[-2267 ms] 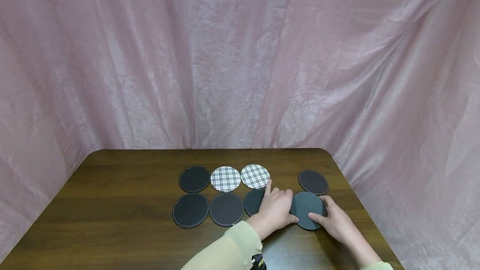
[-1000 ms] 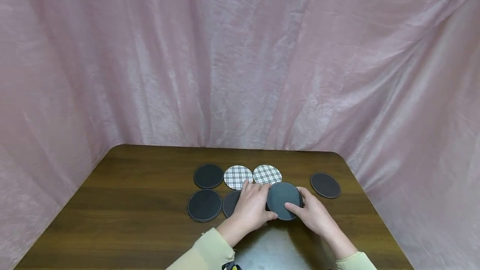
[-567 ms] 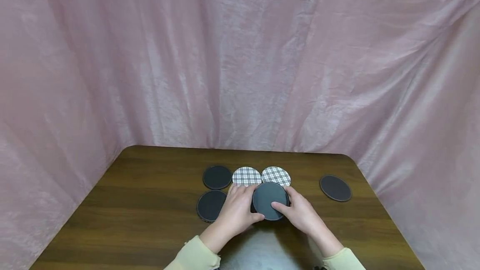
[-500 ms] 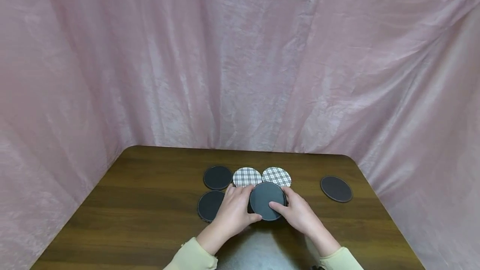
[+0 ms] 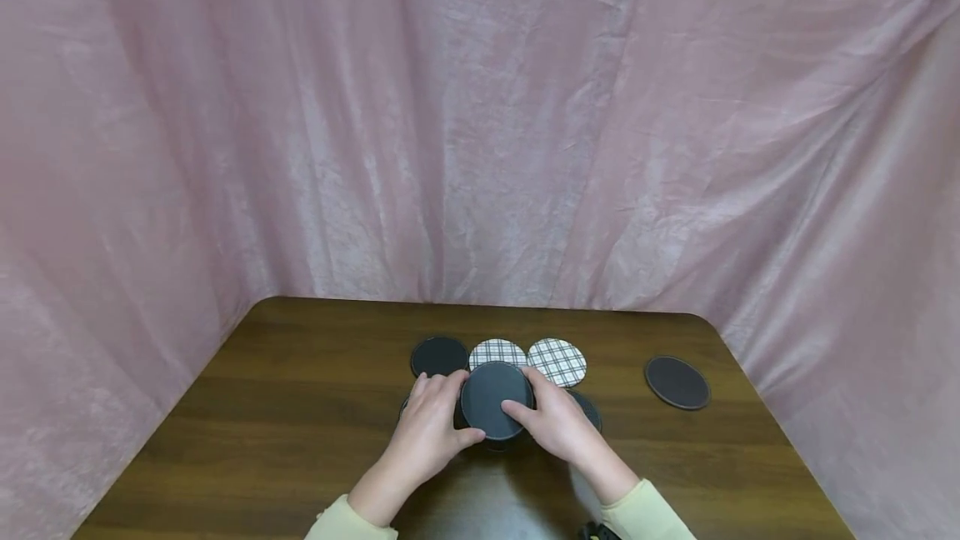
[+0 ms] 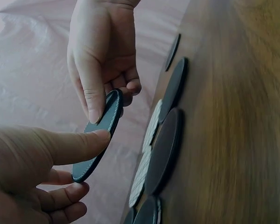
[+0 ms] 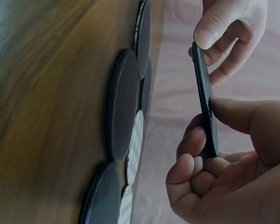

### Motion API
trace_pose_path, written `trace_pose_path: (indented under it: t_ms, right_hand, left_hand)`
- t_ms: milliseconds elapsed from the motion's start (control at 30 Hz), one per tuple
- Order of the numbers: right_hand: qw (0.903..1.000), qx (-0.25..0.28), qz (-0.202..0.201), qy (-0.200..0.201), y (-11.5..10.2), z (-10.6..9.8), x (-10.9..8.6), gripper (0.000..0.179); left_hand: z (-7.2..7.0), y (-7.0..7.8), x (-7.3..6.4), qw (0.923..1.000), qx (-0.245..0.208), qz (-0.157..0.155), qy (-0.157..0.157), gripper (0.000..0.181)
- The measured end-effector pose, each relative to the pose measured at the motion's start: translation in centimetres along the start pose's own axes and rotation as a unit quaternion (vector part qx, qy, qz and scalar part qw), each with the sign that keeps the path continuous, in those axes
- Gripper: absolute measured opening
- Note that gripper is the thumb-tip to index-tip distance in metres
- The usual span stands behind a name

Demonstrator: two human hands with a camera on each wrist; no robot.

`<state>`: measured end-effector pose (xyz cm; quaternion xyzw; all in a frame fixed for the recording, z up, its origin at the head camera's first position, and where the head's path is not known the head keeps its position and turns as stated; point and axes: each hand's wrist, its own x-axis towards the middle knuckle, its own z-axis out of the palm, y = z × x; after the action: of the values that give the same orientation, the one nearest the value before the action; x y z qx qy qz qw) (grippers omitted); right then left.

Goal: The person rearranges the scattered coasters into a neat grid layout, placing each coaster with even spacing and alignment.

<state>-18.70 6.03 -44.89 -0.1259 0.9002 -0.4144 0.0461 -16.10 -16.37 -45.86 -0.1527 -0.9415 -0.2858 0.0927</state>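
Observation:
Both of my hands hold one round dark grey-green coaster above the table, over the front row of coasters. My left hand pinches its left edge between thumb and fingers. On the other side my right hand grips it, thumb on the upper face and fingers curled beneath. The left wrist view shows the coaster tilted, with pale stitching along its rim. Below it lie a brown coaster and a dark green one. The right wrist view shows the held coaster nearly edge-on, apart from the table.
Behind the hands lie a black coaster and two plaid coasters. A dark coaster shows partly beside my right hand. One brown coaster sits alone at the right of the wooden table. Pink curtains hang behind.
Both hands have moved left with the coaster, from near the lone brown one to over the front row's middle. The front row's right-hand coaster has come partly into sight. The head view has shifted.

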Motion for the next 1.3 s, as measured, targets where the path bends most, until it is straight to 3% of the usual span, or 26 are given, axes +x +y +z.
trace_pose_path:
  t_ms: [200,400,800,1300]
  right_hand:
    - [0.9995,-0.005,-0.026,-0.016,-1.3,1.5,0.7,0.065]
    - [0.9978,-0.013,-0.061,-0.022,-2.6,2.9,1.4,0.061]
    - [0.9975,-0.009,-0.062,-0.031,-4.9,5.1,2.8,0.060]
    - [0.9951,-0.031,-0.090,0.027,-8.2,8.8,5.3,0.055]
  left_hand:
    - [-1.7,-1.6,-1.1,0.9998,-0.006,-0.016,0.005,0.086]
    - [-2.5,-3.3,-2.3,0.9991,-0.023,-0.033,0.013,0.083]
    - [-4.9,-5.1,-3.0,0.9980,-0.013,-0.061,0.014,0.094]
    - [-7.7,-8.2,-3.6,0.9963,0.004,-0.081,0.026,0.093]
